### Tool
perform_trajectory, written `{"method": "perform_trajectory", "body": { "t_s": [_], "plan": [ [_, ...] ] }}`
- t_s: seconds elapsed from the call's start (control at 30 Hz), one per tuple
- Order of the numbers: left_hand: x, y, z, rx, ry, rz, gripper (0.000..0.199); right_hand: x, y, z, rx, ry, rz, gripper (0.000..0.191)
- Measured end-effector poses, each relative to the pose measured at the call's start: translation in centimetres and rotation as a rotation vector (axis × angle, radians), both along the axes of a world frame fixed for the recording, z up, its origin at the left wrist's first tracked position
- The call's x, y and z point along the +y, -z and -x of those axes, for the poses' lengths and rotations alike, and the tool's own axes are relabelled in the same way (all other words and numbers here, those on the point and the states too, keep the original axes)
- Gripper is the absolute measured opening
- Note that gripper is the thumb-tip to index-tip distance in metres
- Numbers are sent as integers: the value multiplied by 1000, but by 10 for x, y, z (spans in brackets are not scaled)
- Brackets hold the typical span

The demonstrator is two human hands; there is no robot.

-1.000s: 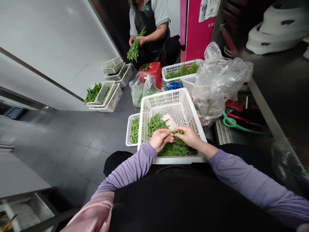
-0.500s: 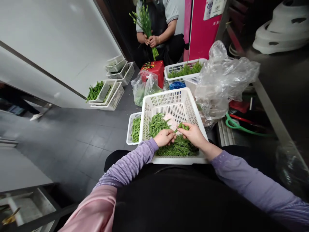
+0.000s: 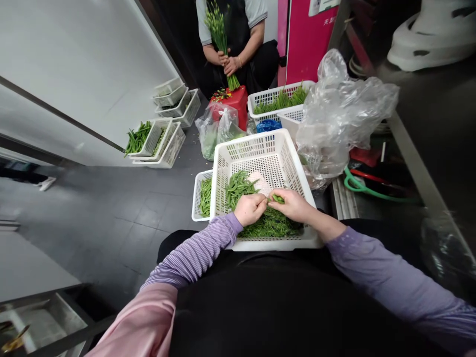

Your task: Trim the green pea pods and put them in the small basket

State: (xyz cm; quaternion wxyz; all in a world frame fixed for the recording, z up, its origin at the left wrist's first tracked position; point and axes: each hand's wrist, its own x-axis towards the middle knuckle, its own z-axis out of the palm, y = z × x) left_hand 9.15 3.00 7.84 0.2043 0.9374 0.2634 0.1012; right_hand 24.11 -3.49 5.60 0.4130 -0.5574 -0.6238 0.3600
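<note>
Over a large white basket [image 3: 222, 168] on my lap, my two hands meet at the fingertips. My right hand [image 3: 292, 204] is closed around a few green pea pods [image 3: 278, 199]. My left hand [image 3: 250, 209] is closed in a pinch at the end of one pod, its tip mostly hidden by the fingers. Inside the basket, a heap of pea pods [image 3: 240, 187] lies beyond my left hand. Thin green trimmings [image 3: 273, 225] cover the near side below both hands. A pinkish-white patch [image 3: 260, 182] shows on the basket floor by the pods.
A smaller white basket [image 3: 197, 198] with pods stands to the left. Ahead, a person [image 3: 238, 49] holds a bunch of flowering stems [image 3: 219, 34] over a red stool [image 3: 238, 101]. Plastic bags [image 3: 342, 119] bulge at the right; stacked baskets [image 3: 178, 144] stand along the wall.
My hands have drawn together, and the pod that showed between them is now mostly covered by fingers. The view has shifted slightly; the person opposite has lowered the bunch toward the stool.
</note>
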Motion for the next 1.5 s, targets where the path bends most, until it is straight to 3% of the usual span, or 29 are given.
{"method": "perform_trajectory", "body": {
  "t_s": [0.07,0.13,0.23,0.3,0.37,0.5,0.6,0.67,0.77,0.87,0.97,1.03,1.13,1.23,1.33,1.5],
  "plan": [
    [-7,11,3,-18,-94,-19,33,-1,2,3,273,52,162,16],
    [-14,25,14,84,-125,30,33,1,4,-4,609,155,264,20],
    [-20,49,37,392,-42,133,23,8,2,-28,968,369,206,22],
    [-19,63,45,494,4,138,34,13,-2,-44,1057,436,172,19],
    [-13,76,39,491,-1,78,40,15,-6,-51,1087,405,224,14],
    [4,100,2,566,60,-73,25,15,-11,-42,1173,275,373,17],
    [13,111,-11,632,95,-84,21,15,-8,-36,1176,247,407,21],
    [19,107,-7,544,60,-61,20,15,-5,-35,1077,304,430,23],
    [26,84,4,285,-14,69,24,16,1,-31,755,357,454,24],
    [24,56,6,144,-120,278,25,13,7,-18,351,302,426,20],
    [12,40,0,62,-195,370,27,8,14,-7,104,212,419,24],
    [4,36,-5,8,-206,367,25,5,18,-4,8,211,363,24],
    [-4,30,-8,-83,-218,387,19,3,20,-7,-168,279,142,14],
    [-5,18,-9,-137,-288,599,14,3,18,-12,-310,213,-51,8],
    [-4,5,-8,-99,-322,816,15,0,14,-14,-414,136,-96,9],
    [-2,-3,-11,-205,-349,978,11,-3,12,-11,-425,154,-113,10]
  ]
}}
